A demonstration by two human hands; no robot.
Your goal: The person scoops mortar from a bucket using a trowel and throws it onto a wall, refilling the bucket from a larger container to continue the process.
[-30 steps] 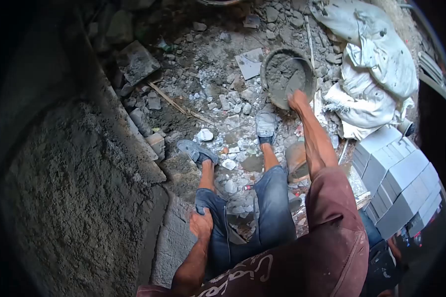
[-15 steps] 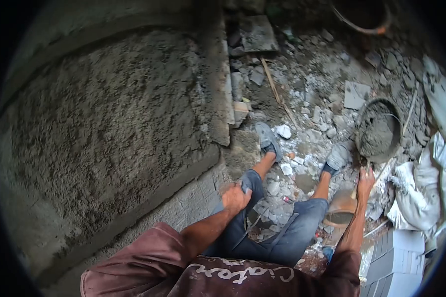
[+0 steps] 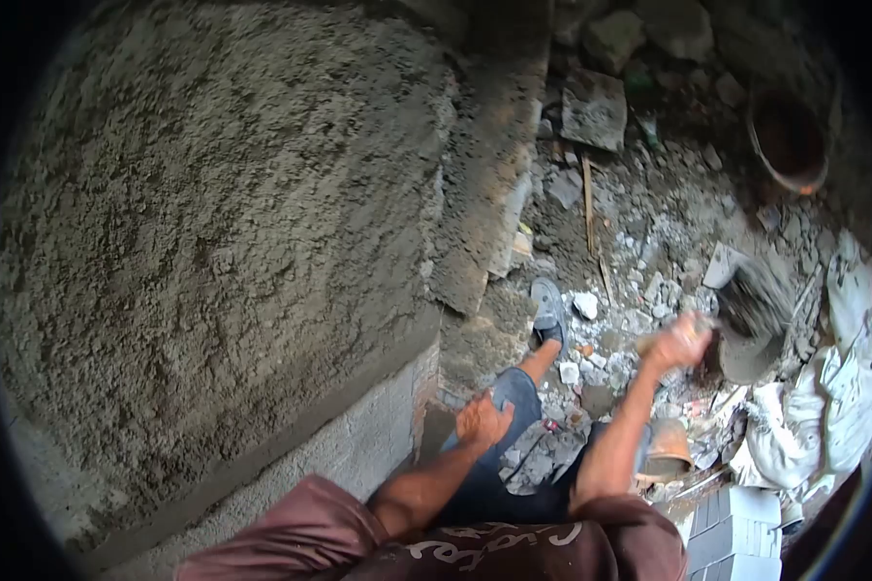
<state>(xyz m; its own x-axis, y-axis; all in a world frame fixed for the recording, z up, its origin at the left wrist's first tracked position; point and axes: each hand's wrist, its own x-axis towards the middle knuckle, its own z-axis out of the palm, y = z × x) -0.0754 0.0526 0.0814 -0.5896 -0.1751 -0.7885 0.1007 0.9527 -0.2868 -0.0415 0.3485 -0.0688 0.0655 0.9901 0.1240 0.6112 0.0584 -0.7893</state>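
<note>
My right hand (image 3: 681,343) is wrapped round the handle of a trowel (image 3: 754,295), whose blade is smeared by motion and seems loaded with grey mortar. Right below the blade sits a round bucket (image 3: 746,360) with mortar in it. My left hand (image 3: 484,418) rests on my left knee, fingers partly curled, with nothing visible in it. To the left rises a wall panel (image 3: 223,223) covered in rough wet mortar, bordered by an upright board (image 3: 484,194).
Rubble (image 3: 649,281) covers the ground round my foot. A dark bucket (image 3: 790,140) stands at the upper right, an orange-brown container (image 3: 667,450) near my right arm. White sacks (image 3: 794,426) and grey tiles (image 3: 736,528) lie on the right.
My right hand has risen from beside the bucket, swinging the trowel up over it. The view has shifted towards the wall. My left hand stays at the knee.
</note>
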